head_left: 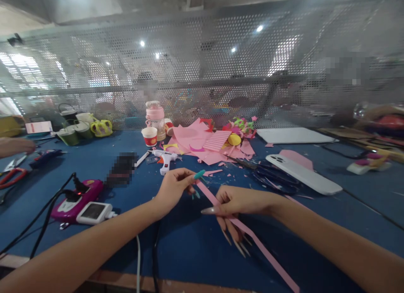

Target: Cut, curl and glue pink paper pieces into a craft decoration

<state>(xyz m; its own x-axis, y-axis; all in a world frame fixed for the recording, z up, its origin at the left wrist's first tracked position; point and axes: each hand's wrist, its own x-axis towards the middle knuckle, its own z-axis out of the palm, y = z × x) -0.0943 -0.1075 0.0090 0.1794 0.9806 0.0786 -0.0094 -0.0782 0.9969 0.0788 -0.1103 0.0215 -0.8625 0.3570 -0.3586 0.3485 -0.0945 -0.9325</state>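
Left hand [177, 187] pinching upper end of pink strip [261, 247], right hand [234, 205] gripping it further down, strip running between 4 and 5 o'clock out of frame, probably paper. Glue gun [166, 159] at 11 o'clock from left hand, pink sheets [188, 138] at 1; white phone [307, 176] at 2 o'clock from right hand, all on blue table [186, 251]

No lettering, brand or number can be read. A round yellowish emblem is borne on the red band of the paper cup [149, 137], its detail too small to be made out; on the dark display of the white charger [94, 212], no figures can be distinguished.
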